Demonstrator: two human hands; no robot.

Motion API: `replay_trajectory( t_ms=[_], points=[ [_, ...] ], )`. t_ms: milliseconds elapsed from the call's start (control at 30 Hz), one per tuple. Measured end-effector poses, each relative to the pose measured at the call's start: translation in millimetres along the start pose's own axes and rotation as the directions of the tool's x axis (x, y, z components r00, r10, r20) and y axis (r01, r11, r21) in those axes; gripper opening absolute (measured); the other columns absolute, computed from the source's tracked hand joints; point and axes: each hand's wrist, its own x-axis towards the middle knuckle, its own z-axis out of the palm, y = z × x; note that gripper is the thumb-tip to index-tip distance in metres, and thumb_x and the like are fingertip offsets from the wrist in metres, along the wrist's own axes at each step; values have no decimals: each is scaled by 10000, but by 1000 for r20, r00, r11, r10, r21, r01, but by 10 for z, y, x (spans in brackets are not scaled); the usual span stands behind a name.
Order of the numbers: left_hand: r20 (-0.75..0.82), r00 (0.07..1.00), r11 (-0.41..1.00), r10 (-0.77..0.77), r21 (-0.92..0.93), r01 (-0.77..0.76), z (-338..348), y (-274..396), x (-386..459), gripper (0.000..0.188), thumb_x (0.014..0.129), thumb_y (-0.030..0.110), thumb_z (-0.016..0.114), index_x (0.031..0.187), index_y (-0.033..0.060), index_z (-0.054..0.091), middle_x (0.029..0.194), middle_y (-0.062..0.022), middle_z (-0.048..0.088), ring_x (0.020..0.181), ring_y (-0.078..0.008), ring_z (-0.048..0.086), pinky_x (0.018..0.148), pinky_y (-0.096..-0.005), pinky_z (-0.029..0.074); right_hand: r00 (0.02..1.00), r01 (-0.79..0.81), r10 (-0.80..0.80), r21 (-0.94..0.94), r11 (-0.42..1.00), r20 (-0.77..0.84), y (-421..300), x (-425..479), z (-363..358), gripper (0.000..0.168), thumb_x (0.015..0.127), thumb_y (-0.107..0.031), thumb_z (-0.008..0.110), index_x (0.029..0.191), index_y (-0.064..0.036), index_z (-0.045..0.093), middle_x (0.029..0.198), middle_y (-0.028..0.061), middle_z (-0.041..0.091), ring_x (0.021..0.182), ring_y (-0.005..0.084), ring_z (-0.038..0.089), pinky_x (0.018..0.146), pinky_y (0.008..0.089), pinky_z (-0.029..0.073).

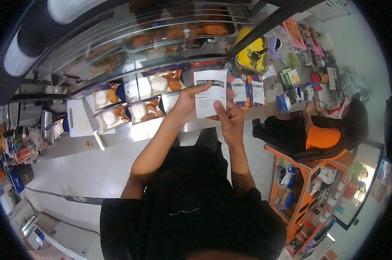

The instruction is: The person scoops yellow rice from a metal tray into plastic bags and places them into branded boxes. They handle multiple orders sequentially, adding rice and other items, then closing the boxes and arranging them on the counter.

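A printed paper slip (206, 105) is held up over the metal counter by both my hands. My left hand (190, 99) grips its left side, thumb lying across the print. At the lower right edge, my right hand (230, 118) pinches it with the thumb in front. To the left, several open boxes with white rice and fried pieces stand on the counter, one of them (148, 110) nearest my left forearm. Right of my hands lie orange and dark blue packets (248, 104) with similar printed slips (258, 92) on them.
A white cutting board (80, 113) with a white-handled knife (99, 140) is at the left. A glass display case holds fried food (212, 29). A metal tray of yellow food (256, 53) stands behind the packets. Another person (322, 136) works at the right, beside an orange cabinet (308, 175).
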Motion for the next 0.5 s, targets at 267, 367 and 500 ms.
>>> replay_trajectory(
  t_ms=[267, 367, 500],
  points=[
    [-29, 995, 973, 99, -208, -103, 446, -483, 1250, 522, 953, 241, 482, 1403, -15, 425, 1011, -124, 620, 973, -258, 625, 890, -404, 510, 913, 156, -387, -768, 621, -127, 446, 2137, -2432, 245, 970, -268, 578, 1044, -77, 712, 798, 92, 701, 685, 178, 647, 648, 316, 505],
    [-139, 986, 985, 89, -137, -108, 366, -893, 1768, 490, 921, 173, 547, 1379, 17, 465, 1006, -116, 621, 926, -232, 630, 848, -385, 527, 825, 381, -515, -902, 203, 233, 879, 3144, -3275, 244, 869, -181, 633, 1095, -137, 712, 915, 103, 666, 867, 270, 624, 767, 374, 497],
    [-461, 888, 987, -8, -145, -66, 217, -1557, 2231, 395, 923, 103, 506, 1294, -31, 493, 970, -114, 609, 877, -222, 619, 787, -376, 538, 893, 393, -188, -912, -116, 408, 772, 3615, -3357, 242, 825, -164, 649, 1056, -129, 711, 991, 104, 625, 1024, 290, 555, 876, 404, 448]
  ],
)
